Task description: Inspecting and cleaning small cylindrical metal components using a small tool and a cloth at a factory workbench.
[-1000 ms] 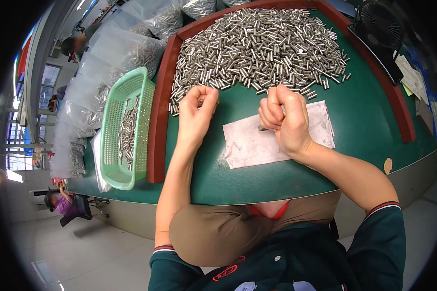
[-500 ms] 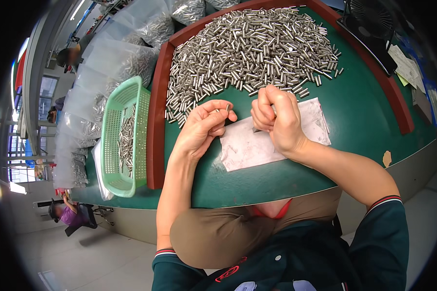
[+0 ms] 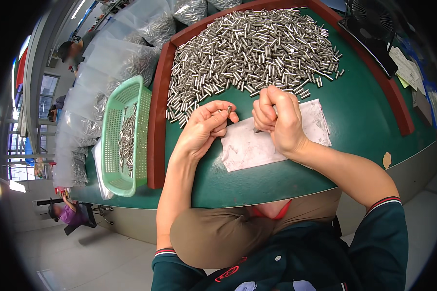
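A big heap of small silver metal tubes (image 3: 252, 48) covers the far part of a green table (image 3: 364, 111) with a red-brown raised edge. My left hand (image 3: 204, 128) pinches one small metal tube (image 3: 229, 110) between thumb and fingertips, just in front of the heap. My right hand (image 3: 277, 119) is closed in a fist over a white sheet of paper (image 3: 257, 143), gripping a thin metal tool whose tip pokes out below the fingers. The two hands are a few centimetres apart.
A green plastic basket (image 3: 114, 145) holding several metal tubes stands left of the red-brown edge (image 3: 155, 136). Clear plastic bags (image 3: 107, 72) of tubes are stacked beyond it. A black fan (image 3: 374, 22) and papers (image 3: 410, 68) lie at the far right. Other people are at the far left.
My left hand has drawn back from the heap with one tube pinched in its fingers and moved toward my right hand. The right fist has stayed over the paper.
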Demonstrator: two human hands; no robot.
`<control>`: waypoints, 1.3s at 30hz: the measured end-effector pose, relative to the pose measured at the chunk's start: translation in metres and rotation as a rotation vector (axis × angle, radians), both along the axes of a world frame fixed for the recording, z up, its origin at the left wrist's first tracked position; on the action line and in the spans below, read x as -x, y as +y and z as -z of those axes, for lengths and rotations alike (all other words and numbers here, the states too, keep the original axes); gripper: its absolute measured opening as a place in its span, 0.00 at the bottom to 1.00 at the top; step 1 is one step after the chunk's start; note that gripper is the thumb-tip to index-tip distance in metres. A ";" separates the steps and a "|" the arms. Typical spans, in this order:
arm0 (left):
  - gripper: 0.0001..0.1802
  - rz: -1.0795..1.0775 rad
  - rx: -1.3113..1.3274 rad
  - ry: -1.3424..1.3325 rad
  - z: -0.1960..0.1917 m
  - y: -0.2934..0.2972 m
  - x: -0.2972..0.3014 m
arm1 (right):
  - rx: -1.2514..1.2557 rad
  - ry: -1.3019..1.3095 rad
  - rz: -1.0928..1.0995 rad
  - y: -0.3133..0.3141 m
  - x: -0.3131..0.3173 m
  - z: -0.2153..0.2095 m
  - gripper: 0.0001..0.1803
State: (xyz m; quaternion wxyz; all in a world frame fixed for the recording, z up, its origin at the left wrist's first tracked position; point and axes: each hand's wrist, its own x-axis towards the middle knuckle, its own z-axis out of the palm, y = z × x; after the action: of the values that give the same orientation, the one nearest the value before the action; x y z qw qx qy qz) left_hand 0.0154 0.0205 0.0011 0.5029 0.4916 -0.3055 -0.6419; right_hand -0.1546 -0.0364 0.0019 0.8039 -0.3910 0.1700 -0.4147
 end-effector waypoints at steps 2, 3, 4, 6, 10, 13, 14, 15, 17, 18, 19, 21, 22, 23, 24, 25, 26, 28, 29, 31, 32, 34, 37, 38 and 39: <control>0.07 0.008 0.002 0.005 0.000 -0.001 0.000 | 0.004 -0.001 0.001 -0.001 0.000 0.000 0.22; 0.07 -0.011 -0.004 0.106 -0.002 -0.001 -0.002 | 0.002 -0.001 0.001 0.000 0.000 0.000 0.22; 0.07 -0.030 -0.009 0.208 -0.004 0.000 -0.004 | 0.000 -0.001 0.001 0.000 -0.001 -0.001 0.22; 0.10 -0.141 0.020 0.372 -0.005 0.002 -0.011 | -0.001 -0.007 -0.004 0.000 -0.001 -0.001 0.22; 0.14 -0.193 0.157 0.307 -0.006 0.002 -0.031 | -0.033 -0.063 -0.016 -0.001 0.001 0.001 0.21; 0.18 -0.417 0.110 -0.482 -0.005 0.001 -0.028 | -0.024 -0.067 -0.016 -0.002 0.000 0.002 0.21; 0.15 -0.430 0.154 -0.712 -0.005 0.001 -0.025 | -0.025 -0.055 -0.010 -0.002 0.001 0.002 0.21; 0.12 -0.438 0.247 -0.919 0.000 -0.001 -0.026 | -0.023 -0.056 -0.018 -0.001 0.000 0.002 0.21; 0.07 -0.443 0.262 -1.270 0.005 0.000 -0.029 | 0.003 -0.011 -0.014 0.000 -0.002 0.001 0.21; 0.06 -0.438 0.239 -1.360 0.003 -0.001 -0.026 | 0.018 0.003 -0.013 0.000 -0.002 0.000 0.21; 0.06 -0.432 0.214 -1.450 0.001 -0.003 -0.022 | 0.019 0.005 -0.015 -0.001 -0.001 0.000 0.21; 0.06 -0.371 0.220 -1.545 0.004 -0.006 -0.021 | -0.006 -0.036 -0.008 -0.002 -0.001 0.001 0.21; 0.06 -0.334 0.216 -1.585 0.004 -0.008 -0.021 | -0.006 -0.035 -0.012 -0.002 -0.001 0.001 0.21; 0.07 -0.287 0.211 -1.572 0.004 -0.008 -0.020 | -0.015 -0.031 -0.012 -0.001 -0.001 0.001 0.21; 0.07 -0.290 0.209 -1.571 0.003 -0.008 -0.021 | -0.022 -0.027 -0.010 -0.002 -0.001 0.000 0.21; 0.07 -0.245 0.211 -1.596 0.002 -0.006 -0.021 | -0.021 -0.026 -0.012 -0.002 -0.001 0.000 0.21; 0.07 -0.199 0.212 -1.621 0.001 -0.005 -0.021 | -0.017 -0.032 -0.017 -0.002 -0.001 0.000 0.21; 0.07 -0.223 0.192 -1.444 -0.001 -0.004 -0.016 | -0.012 -0.033 -0.011 -0.003 -0.001 0.002 0.21; 0.08 -0.246 0.168 -1.271 -0.001 -0.004 -0.013 | -0.018 -0.034 -0.009 -0.004 -0.001 0.002 0.21; 0.07 -0.166 0.106 -0.518 -0.005 -0.001 -0.010 | -0.027 -0.035 -0.008 -0.004 0.000 0.003 0.21; 0.05 -0.107 0.022 -0.036 -0.008 -0.001 -0.011 | -0.029 -0.038 -0.009 -0.004 0.000 0.003 0.21; 0.03 -0.021 -0.007 0.142 -0.006 0.000 -0.008 | -0.032 -0.042 -0.015 -0.003 -0.001 0.002 0.21; 0.03 0.034 -0.016 0.129 0.000 0.000 -0.002 | -0.041 -0.039 -0.013 -0.003 -0.001 0.002 0.21; 0.04 0.039 -0.013 0.103 0.000 0.000 -0.001 | -0.042 -0.040 -0.010 -0.003 -0.001 0.002 0.21; 0.05 0.044 -0.010 0.077 0.001 0.000 0.000 | -0.045 -0.042 -0.013 -0.003 -0.001 0.001 0.21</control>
State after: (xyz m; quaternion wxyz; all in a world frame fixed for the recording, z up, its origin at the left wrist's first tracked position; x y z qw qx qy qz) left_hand 0.0159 0.0200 0.0001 0.4979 0.4620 -0.2934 -0.6728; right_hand -0.1540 -0.0393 0.0005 0.8184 -0.3652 0.1600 -0.4138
